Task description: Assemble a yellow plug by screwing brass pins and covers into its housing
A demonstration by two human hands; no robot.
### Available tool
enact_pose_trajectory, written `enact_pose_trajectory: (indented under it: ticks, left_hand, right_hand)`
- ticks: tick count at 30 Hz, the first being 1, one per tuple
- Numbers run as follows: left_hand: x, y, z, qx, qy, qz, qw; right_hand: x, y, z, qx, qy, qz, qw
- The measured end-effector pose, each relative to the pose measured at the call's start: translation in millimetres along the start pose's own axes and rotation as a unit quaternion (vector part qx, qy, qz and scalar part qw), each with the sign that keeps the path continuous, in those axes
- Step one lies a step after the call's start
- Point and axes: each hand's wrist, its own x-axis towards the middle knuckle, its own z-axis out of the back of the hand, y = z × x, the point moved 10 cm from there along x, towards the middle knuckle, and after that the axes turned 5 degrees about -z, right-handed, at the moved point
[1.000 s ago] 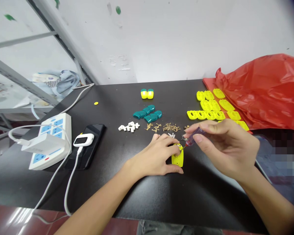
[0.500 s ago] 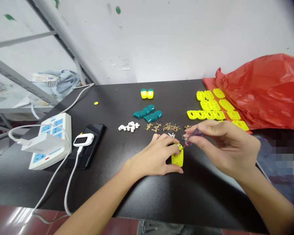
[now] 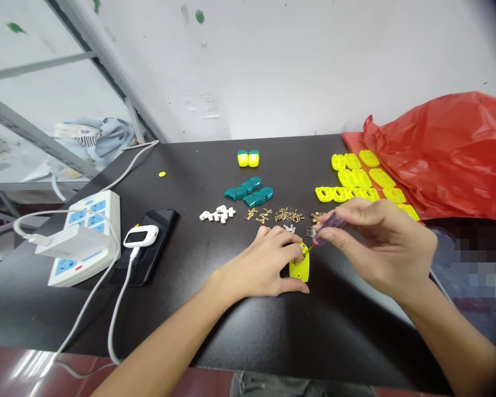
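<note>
From the head view, one yellow plastic casing (image 3: pixel 300 270) lies on the black tabletop (image 3: pixel 215 325), its long axis running away from the person. The left hand (image 3: pixel 259 264) is nearest, curled over the casing and pressing it down from the left. The right hand (image 3: pixel 380 248) comes in from the right in a narrow pinch on one small screwdriver (image 3: pixel 329 227) with a translucent purple handle, its tip at the casing's far end.

Beyond the hands lie two yellow-and-teal capsules (image 3: pixel 248 158), about six teal shells (image 3: pixel 248 193), roughly eight white clips (image 3: pixel 217 214), and brass screws (image 3: pixel 289 215) too many to count. To the right are about a dozen yellow frames (image 3: pixel 347 187) beside one red plastic bag (image 3: pixel 438 157). To the left are one power strip (image 3: pixel 85 237) and one black phone (image 3: pixel 146 259).
</note>
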Motion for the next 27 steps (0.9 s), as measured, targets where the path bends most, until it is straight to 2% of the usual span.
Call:
enact_pose_trajectory:
  ticks: [3, 9, 18, 24, 27]
  left_hand:
    - [0.2, -0.1, -0.4, 0.002, 0.001, -0.002, 1.000]
    - [-0.3, 0.2, -0.6, -0.001, 0.000, -0.002, 1.000]
    - [-0.2, -0.2, -3.1, 0.016, 0.007, -0.011, 1.000]
    - [-0.7, 0.7, -2.6, 0.006, 0.001, -0.010, 1.000]
    - [-0.7, 1.2, -2.4, 0.002, 0.000, -0.009, 1.000]
  right_hand:
    - [0.7, 4.4, -1.3, 0.007, 0.008, 0.009, 1.000]
    - [-3.1, 2.9, -4.7, 0.028, 0.016, -0.026, 0.999]
    - [1.8, -1.2, 3.0, 0.007, -0.021, -0.006, 1.000]
    - [-0.8, 0.9, -8.4, 0.042, 0.032, -0.031, 0.998]
    - [-0.9, -0.4, -7.4, 0.029, 0.022, -0.035, 0.999]
